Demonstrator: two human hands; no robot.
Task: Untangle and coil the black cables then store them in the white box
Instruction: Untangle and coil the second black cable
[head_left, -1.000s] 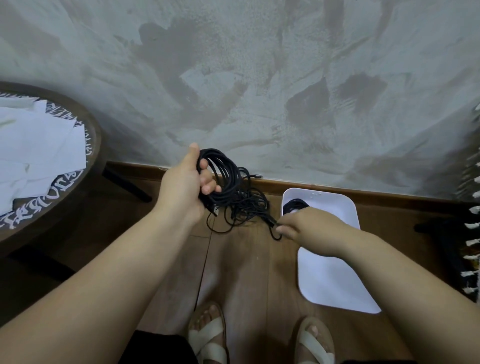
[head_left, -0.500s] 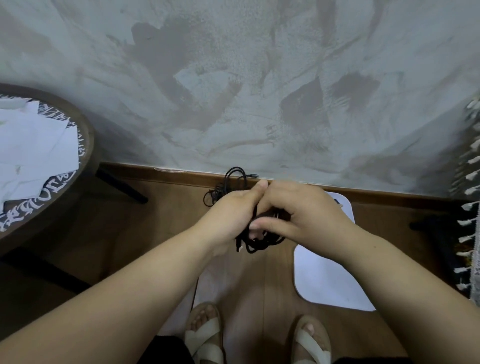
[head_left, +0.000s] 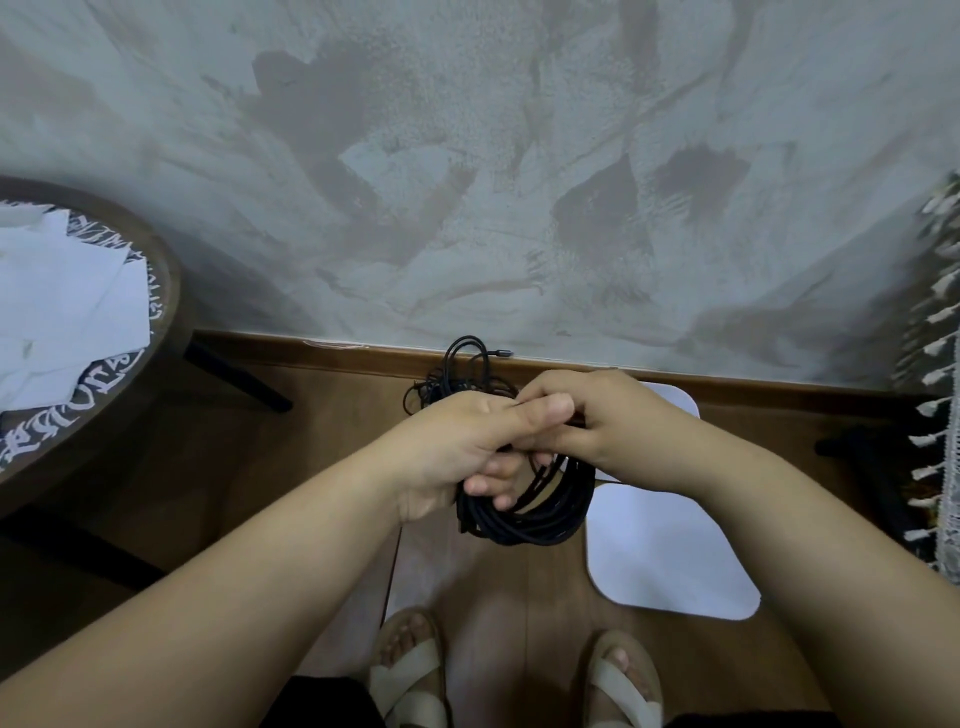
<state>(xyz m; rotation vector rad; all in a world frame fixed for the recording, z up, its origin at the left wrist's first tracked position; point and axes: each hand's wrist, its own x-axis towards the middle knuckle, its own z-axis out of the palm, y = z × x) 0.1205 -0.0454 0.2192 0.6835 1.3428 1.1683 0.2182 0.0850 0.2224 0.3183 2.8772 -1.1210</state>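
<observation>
The left hand (head_left: 457, 441) has its fingers curled round the coiled black cables (head_left: 524, 514), and the right hand (head_left: 597, 421) pinches them too. The white box (head_left: 670, 561) sits on the floor beneath, its far end hidden.

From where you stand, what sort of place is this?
Probably a room in someone's home. A brown wooden plank floor meets a grey rough-plastered wall, a round dark wooden table strewn with white papers stands at the left, and a white-fringed cloth hangs at the right.
</observation>
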